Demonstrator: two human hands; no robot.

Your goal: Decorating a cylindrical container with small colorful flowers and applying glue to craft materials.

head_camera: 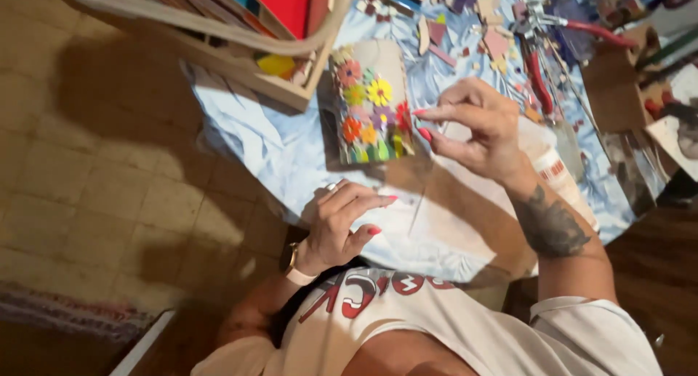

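A curved tile covered with a mosaic of coloured flowers lies on a pale blue cloth. My right hand, with a tattooed forearm, is at the tile's right edge. Its thumb and forefinger are pinched together beside a red flower, and what they pinch is too small to see. My left hand, with a watch on the wrist, hovers nearer my body just below the tile. Its fingers are loosely curled and apart, with nothing visible in them.
A wooden box of coloured sheets stands at the upper left. Red-handled nippers and several loose tile scraps lie at the back right. A white bottle lies behind my right wrist. Tiled floor lies to the left.
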